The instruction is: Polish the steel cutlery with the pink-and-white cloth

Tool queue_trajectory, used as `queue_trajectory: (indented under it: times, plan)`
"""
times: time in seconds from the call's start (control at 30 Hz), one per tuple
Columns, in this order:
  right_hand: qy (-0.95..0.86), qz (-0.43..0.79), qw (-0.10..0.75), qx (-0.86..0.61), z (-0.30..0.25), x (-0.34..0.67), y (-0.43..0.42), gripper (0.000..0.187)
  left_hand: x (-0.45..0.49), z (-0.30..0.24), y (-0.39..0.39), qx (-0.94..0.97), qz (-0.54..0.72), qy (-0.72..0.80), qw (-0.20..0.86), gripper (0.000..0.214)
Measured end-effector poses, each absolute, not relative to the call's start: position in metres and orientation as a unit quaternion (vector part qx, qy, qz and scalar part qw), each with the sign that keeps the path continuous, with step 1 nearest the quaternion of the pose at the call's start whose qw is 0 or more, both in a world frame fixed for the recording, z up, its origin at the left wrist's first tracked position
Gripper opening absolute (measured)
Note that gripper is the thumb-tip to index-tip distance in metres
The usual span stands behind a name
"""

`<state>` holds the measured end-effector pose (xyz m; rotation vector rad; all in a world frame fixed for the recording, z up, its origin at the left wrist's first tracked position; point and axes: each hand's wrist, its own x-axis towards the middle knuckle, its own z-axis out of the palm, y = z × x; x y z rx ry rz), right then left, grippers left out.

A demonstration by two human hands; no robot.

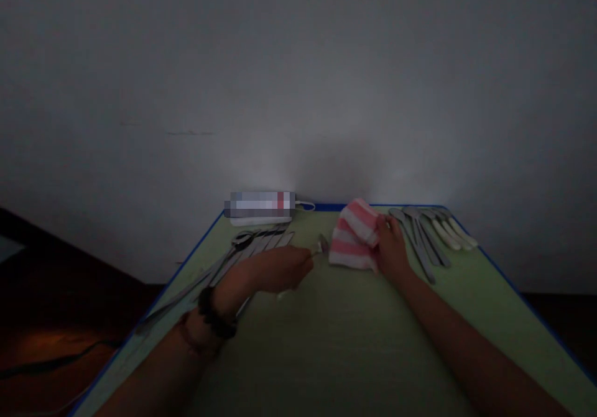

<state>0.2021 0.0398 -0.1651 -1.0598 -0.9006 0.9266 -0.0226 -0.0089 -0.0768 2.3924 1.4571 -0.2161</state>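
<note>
Over the middle of the table, my left hand [284, 268] is closed around a small spoon [323, 245]; its metal head points right, and a bit of pale handle seems to show below my fist. My right hand [392, 246] grips a pink and white striped cloth [354, 237], folded over and hanging just right of the spoon head. Between spoon and cloth there is a small gap. Beyond my left wrist lie several long metal utensils [242, 241], partly hidden by my arm. To the right of the cloth rest several metal spoons [420, 237] and white-handled spoons [448, 233].
A light green table [354, 342] with a blue edge stands against a grey wall [298, 81]. At its back left sits a white box-like device [261, 220], blurred out on its front, with a white cable [305, 206]. The room is dim.
</note>
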Motion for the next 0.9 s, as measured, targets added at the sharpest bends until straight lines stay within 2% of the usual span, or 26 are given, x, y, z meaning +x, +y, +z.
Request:
queue_trajectory:
  times: [0.1,0.2,0.3,0.53,0.63,0.73,0.9]
  plan:
    - [-0.274,0.521,0.723,-0.362,-0.17,0.206,0.053,0.018,-0.004,-0.094,-0.011,0.837,-0.024,0.513,0.189,0.031]
    - [-0.218,0.591,0.718,-0.297,-0.169,0.209,0.061,0.009,0.009,-0.117,-0.012,0.815,0.042,0.548,0.183,0.034]
    - [-0.179,0.635,0.704,-0.264,-0.167,0.212,0.062,0.012,0.014,-0.13,-0.015,0.795,0.096,0.565,0.199,0.036]
    - [-0.134,0.623,0.715,-0.289,-0.168,0.216,0.066,0.024,0.017,-0.135,-0.016,0.597,0.386,0.535,0.456,0.027]
    - [-0.132,0.648,0.696,-0.28,-0.163,0.215,0.065,0.027,0.018,-0.136,-0.012,0.529,0.451,0.516,0.501,0.022]
    - [-0.136,0.684,0.675,-0.24,-0.153,0.214,0.058,0.026,0.016,-0.136,-0.009,0.565,0.43,0.528,0.466,0.022]
    - [-0.157,0.726,0.637,-0.208,-0.146,0.213,0.046,0.024,0.013,-0.135,-0.009,0.688,0.281,0.52,0.422,0.023]
